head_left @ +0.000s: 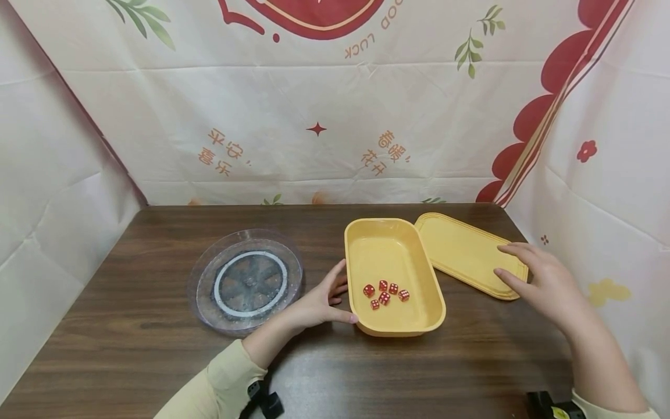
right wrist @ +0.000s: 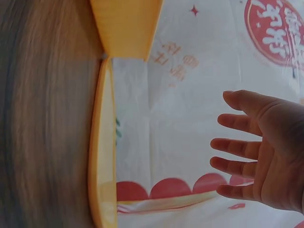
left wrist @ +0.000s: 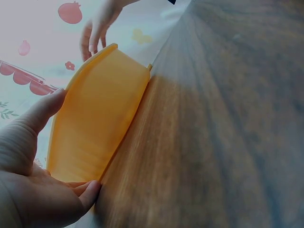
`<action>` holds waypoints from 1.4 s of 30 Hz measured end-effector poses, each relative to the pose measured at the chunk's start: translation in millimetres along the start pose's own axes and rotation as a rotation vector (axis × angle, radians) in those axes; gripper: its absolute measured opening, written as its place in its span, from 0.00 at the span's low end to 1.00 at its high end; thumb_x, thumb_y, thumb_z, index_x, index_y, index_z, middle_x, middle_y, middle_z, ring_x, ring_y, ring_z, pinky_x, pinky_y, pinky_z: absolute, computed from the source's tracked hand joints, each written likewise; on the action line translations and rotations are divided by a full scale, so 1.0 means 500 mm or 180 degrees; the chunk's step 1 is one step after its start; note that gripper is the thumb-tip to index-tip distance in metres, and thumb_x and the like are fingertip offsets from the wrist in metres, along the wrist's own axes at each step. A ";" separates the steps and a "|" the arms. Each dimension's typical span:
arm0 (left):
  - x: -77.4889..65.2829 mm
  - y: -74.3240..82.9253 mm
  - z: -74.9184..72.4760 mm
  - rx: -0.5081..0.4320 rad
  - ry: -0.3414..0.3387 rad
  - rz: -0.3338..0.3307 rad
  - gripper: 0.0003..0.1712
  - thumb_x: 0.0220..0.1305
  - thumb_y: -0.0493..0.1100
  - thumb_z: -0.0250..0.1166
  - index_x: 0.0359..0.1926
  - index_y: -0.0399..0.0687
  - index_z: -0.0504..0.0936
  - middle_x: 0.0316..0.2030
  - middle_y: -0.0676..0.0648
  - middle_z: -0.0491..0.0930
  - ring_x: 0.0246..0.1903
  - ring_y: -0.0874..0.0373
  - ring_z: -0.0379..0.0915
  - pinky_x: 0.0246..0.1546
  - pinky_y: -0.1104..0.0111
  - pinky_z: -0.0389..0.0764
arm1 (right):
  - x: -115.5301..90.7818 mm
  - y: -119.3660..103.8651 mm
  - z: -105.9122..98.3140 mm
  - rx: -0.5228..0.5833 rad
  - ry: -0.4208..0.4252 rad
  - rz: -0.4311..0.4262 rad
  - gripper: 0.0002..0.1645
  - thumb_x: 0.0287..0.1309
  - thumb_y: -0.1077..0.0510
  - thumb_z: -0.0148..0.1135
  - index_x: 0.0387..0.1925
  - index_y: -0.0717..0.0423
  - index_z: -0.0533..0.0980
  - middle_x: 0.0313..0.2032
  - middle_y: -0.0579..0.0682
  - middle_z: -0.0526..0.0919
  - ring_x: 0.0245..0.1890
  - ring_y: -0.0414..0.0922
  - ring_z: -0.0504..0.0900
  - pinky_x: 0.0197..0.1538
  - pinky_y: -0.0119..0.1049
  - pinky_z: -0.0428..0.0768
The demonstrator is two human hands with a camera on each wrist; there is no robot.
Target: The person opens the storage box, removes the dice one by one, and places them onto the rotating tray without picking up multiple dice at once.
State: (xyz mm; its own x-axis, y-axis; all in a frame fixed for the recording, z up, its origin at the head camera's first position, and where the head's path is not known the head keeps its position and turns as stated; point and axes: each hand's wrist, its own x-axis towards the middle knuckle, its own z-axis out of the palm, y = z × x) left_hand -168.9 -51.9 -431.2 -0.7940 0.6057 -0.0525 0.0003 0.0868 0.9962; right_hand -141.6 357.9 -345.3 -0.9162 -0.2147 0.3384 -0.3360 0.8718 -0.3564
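A yellow rectangular box stands on the table with several red dice lying loose in it. Against its left wall rests my left hand. In the left wrist view, the thumb touches the box's upper edge, while the other fingers lie low along the outer wall, partly hidden. A flat yellow lid lies right of the box. My right hand hovers over the lid's right end, apart from it; the right wrist view shows its fingers spread and holding nothing.
A clear round dish with a pale ring stands on the left of the brown wooden table. Printed white cloth hangs behind the table, and more white cloth walls both sides. The lid's far-left corner is close by the box.
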 end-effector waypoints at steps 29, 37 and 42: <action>0.000 -0.001 0.001 -0.0012 0.0012 -0.0007 0.65 0.52 0.34 0.73 0.76 0.55 0.34 0.71 0.37 0.51 0.69 0.48 0.50 0.64 0.53 0.58 | 0.055 -0.175 0.033 -0.0139 0.0180 -0.1064 0.26 0.42 0.57 0.75 0.48 0.52 0.80 0.51 0.57 0.77 0.53 0.59 0.73 0.52 0.58 0.65; 0.003 -0.004 0.001 -0.0001 0.0002 0.0011 0.65 0.52 0.34 0.73 0.76 0.54 0.33 0.71 0.37 0.51 0.68 0.48 0.51 0.64 0.53 0.59 | 0.068 -0.209 0.052 -0.0231 -0.0037 -0.1163 0.20 0.47 0.55 0.73 0.44 0.50 0.82 0.50 0.58 0.78 0.53 0.59 0.72 0.53 0.59 0.63; 0.002 -0.005 0.001 -0.0007 0.0007 0.0019 0.65 0.52 0.34 0.73 0.76 0.54 0.34 0.71 0.37 0.51 0.68 0.48 0.51 0.64 0.54 0.59 | 0.074 -0.227 0.059 -0.0240 -0.0147 -0.1157 0.19 0.49 0.54 0.72 0.45 0.50 0.82 0.51 0.58 0.78 0.54 0.58 0.72 0.55 0.57 0.61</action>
State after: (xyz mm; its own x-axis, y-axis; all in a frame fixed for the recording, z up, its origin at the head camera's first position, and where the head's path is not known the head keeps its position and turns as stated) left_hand -169.4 -51.2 -433.9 -0.7954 0.6043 -0.0465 0.0036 0.0814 0.9967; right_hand -144.0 238.2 -317.8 -0.7496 -0.5342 0.3908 -0.6256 0.7647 -0.1545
